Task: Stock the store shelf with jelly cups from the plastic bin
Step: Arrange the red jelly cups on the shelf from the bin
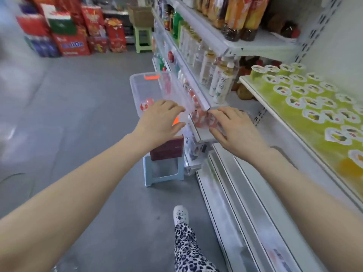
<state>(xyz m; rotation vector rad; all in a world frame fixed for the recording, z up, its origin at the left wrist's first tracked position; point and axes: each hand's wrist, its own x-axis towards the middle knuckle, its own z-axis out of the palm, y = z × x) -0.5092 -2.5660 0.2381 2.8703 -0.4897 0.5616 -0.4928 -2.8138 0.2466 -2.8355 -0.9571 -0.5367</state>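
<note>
Evidently the placing step is in hand. Right of the plastic bin, the store shelf carries a row of pink jelly cups along its front edge. The right hand, just right of the bin's near corner, curls its fingers round one of them, probably seating it. The left hand hovers at the bin's near rim, fingers loosely bent; whether they grip the rim I cannot tell. A lone cup lies inside the bin, so the next move likely calls for reaching in. Blur and the bin's clear walls may hide others.
</note>
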